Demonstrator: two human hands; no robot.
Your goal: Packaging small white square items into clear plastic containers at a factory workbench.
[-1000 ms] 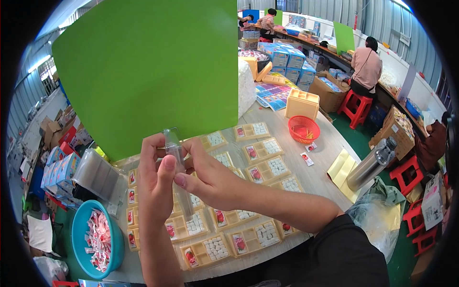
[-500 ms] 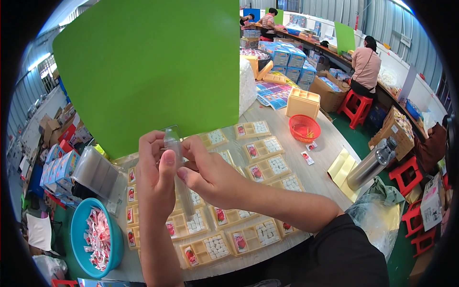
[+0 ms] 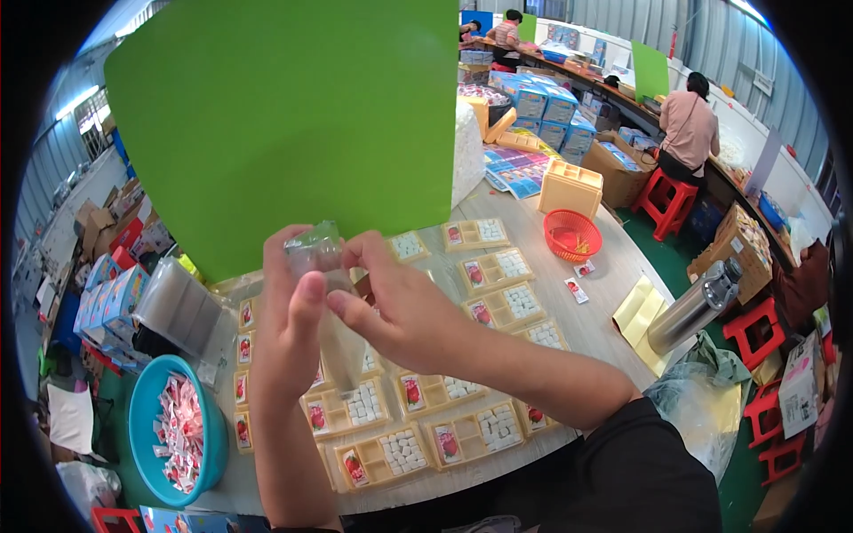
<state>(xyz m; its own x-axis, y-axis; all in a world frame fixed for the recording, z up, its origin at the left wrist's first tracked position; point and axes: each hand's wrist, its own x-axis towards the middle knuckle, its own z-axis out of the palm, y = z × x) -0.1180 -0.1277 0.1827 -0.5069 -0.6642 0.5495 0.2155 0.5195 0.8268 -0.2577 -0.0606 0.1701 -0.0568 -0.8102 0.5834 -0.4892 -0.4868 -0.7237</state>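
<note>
A clear, thin plastic cover [image 3: 314, 252] is held upright between my two hands above the table. My left hand [image 3: 289, 333] grips it from the left, thumb raised along its near side. The fingertips of my right hand [image 3: 402, 306] pinch its right side. Below lie rows of cream compartment trays [image 3: 377, 457], each with white pellet-like pieces [image 3: 404, 451] and a small strawberry-print packet [image 3: 355, 469]. My hands and forearms hide several of these trays.
A green board [image 3: 293, 115] stands behind my hands. At left are a stack of clear covers [image 3: 182, 306] and a turquoise basin [image 3: 139, 444] of packets. Rightward sit a red basket [image 3: 573, 251], cream trays [image 3: 570, 188], and a steel bottle [image 3: 689, 315]. Co-workers sit farther back.
The plastic cover has turned, so its broader, crinkled upper end faces me. Both hands still hold it, and my right fingers have spread slightly. The whole view has shifted a little.
</note>
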